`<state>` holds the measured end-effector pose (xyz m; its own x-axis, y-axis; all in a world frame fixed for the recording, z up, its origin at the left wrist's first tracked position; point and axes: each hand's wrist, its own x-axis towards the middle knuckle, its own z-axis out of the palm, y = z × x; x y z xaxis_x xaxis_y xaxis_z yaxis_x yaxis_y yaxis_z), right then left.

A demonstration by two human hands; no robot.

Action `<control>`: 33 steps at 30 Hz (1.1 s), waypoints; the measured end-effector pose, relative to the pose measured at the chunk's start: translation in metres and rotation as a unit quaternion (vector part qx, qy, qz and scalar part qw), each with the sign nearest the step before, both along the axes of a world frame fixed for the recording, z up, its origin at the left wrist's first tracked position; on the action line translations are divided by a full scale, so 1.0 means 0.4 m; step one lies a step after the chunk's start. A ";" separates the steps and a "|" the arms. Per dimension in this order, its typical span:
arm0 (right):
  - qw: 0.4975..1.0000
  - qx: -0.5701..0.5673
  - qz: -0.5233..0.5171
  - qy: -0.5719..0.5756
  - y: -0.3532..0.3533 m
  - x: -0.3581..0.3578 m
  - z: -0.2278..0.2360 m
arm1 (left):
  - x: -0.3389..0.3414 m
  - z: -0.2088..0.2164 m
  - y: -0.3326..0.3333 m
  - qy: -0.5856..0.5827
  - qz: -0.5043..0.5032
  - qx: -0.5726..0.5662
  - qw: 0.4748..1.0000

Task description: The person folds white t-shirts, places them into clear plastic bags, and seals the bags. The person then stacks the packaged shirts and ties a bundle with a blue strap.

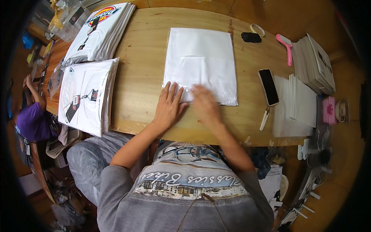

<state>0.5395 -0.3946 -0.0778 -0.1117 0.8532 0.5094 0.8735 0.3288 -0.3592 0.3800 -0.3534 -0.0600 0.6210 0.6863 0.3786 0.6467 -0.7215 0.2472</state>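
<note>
The operator's torso, in a grey printed shirt [185, 210], is at the near edge of the worktop [143, 73]. The 2 hands extend forward over this edge.

Left hand [168, 107]: fingers spread, lying on the near-left corner of the white folded packet [201, 71]. Right hand [206, 108]: motion-blurred, at the packet's near edge, to the right of the left hand; the state of its fingers cannot be told.

The packet lies flat at the middle of the worktop, in clear film. To its right are a slim white-handled tool [264, 118] and, just beyond it, a phone [268, 87] with a dark screen. White sheets [303, 102] lie farther right. To the left is a bagged stack of white garments [87, 92] with dark tags.

Farther back, at right, are a thick white stack [309, 62], a pink-handled brush [286, 46], a black object [251, 37] and a pale ring [257, 30]. A 2nd garment stack [100, 33] occupies the far-left corner.
</note>
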 end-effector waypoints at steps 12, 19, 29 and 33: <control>0.977 -0.089 -0.190 -0.045 -0.116 0.202 -0.008 | -0.080 -0.023 0.099 0.079 -0.089 -0.060 0.991; 0.975 -0.007 -0.212 -0.062 -0.084 0.256 0.030 | -0.059 0.019 0.158 -0.229 -0.025 -0.095 0.968; 0.933 0.273 -0.201 0.123 -0.029 0.226 0.478 | -0.061 0.416 0.167 -0.325 0.111 0.183 0.921; 0.935 0.087 -0.343 -0.008 0.085 0.267 0.275 | 0.003 0.240 0.259 -0.179 0.191 0.100 0.960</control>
<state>0.6465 -0.3604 0.0321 0.4240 0.6310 0.6496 0.9046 -0.2595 -0.3383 0.3814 -0.2499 0.0360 0.1432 0.7289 0.6695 0.7732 -0.5047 0.3841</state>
